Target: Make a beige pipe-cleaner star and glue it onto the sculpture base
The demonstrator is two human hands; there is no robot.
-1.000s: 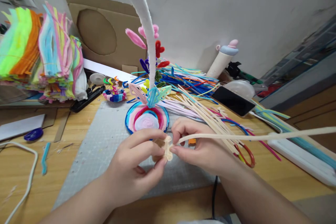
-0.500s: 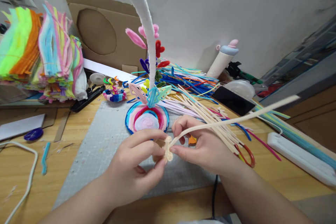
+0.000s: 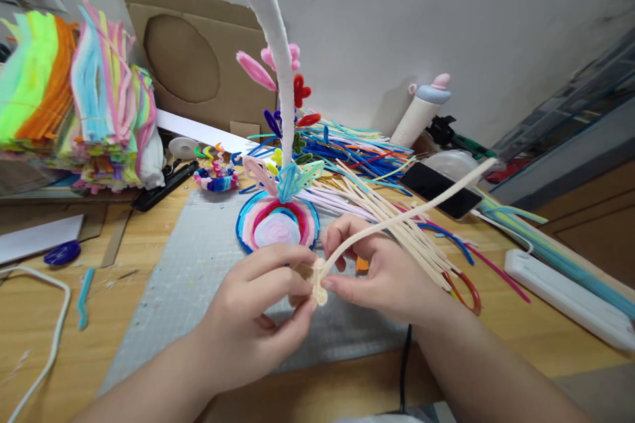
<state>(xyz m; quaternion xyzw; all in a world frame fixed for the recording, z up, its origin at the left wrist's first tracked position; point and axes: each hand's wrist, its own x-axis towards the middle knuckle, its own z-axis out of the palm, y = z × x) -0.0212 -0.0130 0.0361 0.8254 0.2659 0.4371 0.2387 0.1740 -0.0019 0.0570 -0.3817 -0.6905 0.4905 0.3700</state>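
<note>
Between my hands is a small piece bent from cream pipe cleaner (image 3: 320, 283), with a long loose end (image 3: 421, 211) rising to the upper right. My left hand (image 3: 262, 307) pinches the coiled piece from the left. The thumb and fingers of my right hand (image 3: 374, 271) close on the pipe cleaner where the long end leaves the piece. Just behind my hands stands a pipe cleaner ornament: a round striped base (image 3: 243, 228), butterfly shapes (image 3: 288, 183) and a tall white stem (image 3: 286, 92) with coloured flowers and leaves.
A grey cutting mat (image 3: 163, 291) lies under my hands. Cream pipe cleaners (image 3: 391, 211) and a blue pile (image 3: 342, 152) spread behind on the right, near a phone (image 3: 439, 190) and a white power strip (image 3: 570, 301). Bundled pipe cleaners (image 3: 99, 92) stand at left.
The long loose end of the cream pipe cleaner has swung up and inward to the left, now curving more steeply. Both hands keep nearly the same place and grip.
</note>
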